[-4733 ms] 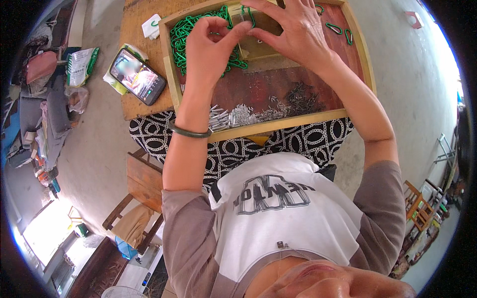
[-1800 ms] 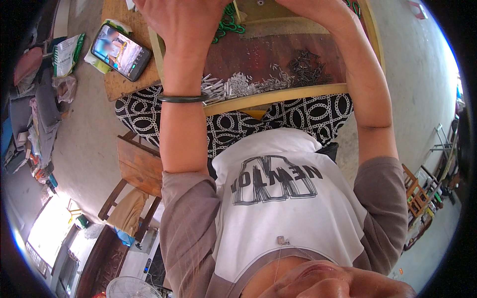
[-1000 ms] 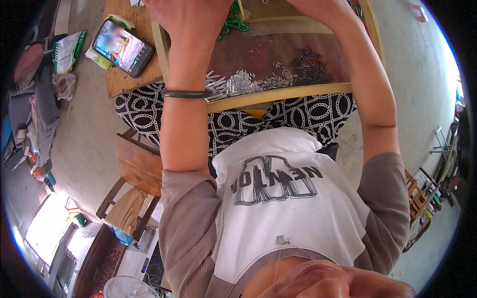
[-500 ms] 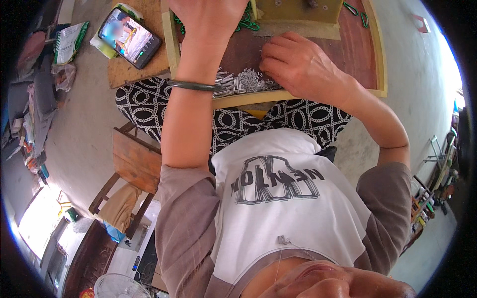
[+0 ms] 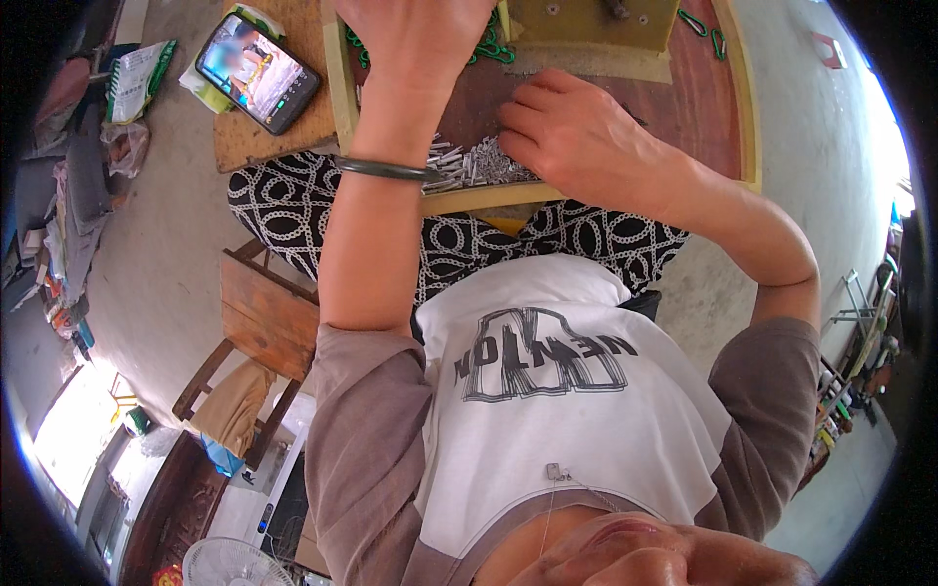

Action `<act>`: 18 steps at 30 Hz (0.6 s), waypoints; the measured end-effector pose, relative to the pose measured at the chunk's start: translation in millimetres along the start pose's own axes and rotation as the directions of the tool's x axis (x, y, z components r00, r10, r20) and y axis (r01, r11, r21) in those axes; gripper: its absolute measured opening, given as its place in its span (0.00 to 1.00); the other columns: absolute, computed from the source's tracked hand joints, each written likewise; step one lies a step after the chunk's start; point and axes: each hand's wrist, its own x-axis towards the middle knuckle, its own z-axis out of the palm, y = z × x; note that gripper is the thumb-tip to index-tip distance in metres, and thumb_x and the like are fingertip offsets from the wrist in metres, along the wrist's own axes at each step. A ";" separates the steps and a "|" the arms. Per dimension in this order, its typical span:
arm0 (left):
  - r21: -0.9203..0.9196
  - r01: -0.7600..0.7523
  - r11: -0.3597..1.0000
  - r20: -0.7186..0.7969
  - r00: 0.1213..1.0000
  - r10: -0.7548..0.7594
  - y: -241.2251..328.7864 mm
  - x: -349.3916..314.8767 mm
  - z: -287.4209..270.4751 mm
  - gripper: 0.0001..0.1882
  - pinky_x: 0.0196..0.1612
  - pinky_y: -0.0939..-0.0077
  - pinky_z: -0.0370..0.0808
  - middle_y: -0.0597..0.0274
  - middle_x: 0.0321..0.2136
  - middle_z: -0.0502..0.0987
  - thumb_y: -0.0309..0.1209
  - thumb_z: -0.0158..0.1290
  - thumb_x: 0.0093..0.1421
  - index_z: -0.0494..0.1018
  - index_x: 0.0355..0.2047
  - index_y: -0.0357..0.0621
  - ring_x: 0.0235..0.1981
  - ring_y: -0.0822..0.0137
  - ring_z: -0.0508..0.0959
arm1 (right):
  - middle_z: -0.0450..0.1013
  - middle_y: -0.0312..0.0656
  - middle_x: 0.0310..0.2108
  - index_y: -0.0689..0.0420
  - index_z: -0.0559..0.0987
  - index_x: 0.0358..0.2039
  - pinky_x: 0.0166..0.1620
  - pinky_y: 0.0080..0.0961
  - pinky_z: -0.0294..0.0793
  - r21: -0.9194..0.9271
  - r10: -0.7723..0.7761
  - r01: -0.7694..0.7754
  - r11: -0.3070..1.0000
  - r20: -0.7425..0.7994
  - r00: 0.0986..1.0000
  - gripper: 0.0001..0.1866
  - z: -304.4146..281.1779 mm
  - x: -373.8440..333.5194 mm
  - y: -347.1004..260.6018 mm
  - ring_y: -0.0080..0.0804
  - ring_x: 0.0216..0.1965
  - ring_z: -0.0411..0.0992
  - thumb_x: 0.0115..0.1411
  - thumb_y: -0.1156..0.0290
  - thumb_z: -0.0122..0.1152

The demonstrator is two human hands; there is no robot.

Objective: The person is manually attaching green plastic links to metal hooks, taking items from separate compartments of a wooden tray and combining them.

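Your right hand point(image 5: 576, 135), fingers curled, at small silver metal pins point(image 5: 471, 164); left hand point(image 5: 418, 34) near green metal clips point(image 5: 494, 51). Can't tell either grip.

Wooden tbl point(image 5: 239, 145) holds pkt point(image 5: 207, 91) under blk phone point(image 5: 257, 73), adj. yellow-rimmed tray point(image 5: 489, 198) holds silver pins point(image 5: 479, 164) & grn clips point(image 5: 496, 53).

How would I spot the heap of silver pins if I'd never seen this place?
Find the wooden-rimmed tray beyond the black-and-white patterned cloth. Along its near edge, beside the right hand, lies a heap of silver pins. Their shiny silver colour sets them apart from the green clips farther up the tray.
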 end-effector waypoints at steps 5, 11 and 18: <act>-0.065 -0.016 0.998 -0.047 0.999 0.013 0.6 0.0 0.3 0.38 0.57 0.57 0.64 0.56 0.43 0.79 0.49 0.75 0.37 0.75 0.46 0.43 0.50 0.54 0.76 | 0.75 0.38 0.30 0.54 0.79 0.24 0.48 0.32 0.74 0.019 -0.004 0.004 1.000 0.008 1.000 0.04 -1.4 -0.4 4.1 0.36 0.40 0.76 0.49 0.68 0.61; -0.044 -0.004 0.999 0.002 1.000 0.004 -1.2 -0.8 -0.2 0.43 0.58 0.58 0.64 0.55 0.46 0.79 0.49 0.75 0.38 0.74 0.52 0.42 0.52 0.55 0.76 | 0.75 0.37 0.30 0.53 0.79 0.24 0.49 0.32 0.73 -0.014 -0.005 0.006 1.000 0.064 0.998 0.04 -4.9 0.0 0.4 0.35 0.39 0.76 0.49 0.67 0.61; -0.029 -0.007 1.000 0.016 1.000 0.008 0.3 -0.4 -1.7 0.38 0.57 0.58 0.64 0.56 0.42 0.79 0.49 0.75 0.38 0.75 0.45 0.42 0.49 0.55 0.76 | 0.72 0.39 0.30 0.57 0.77 0.26 0.47 0.33 0.72 0.073 -0.013 0.013 0.997 0.008 1.000 0.06 3.1 0.6 6.9 0.38 0.39 0.74 0.47 0.70 0.60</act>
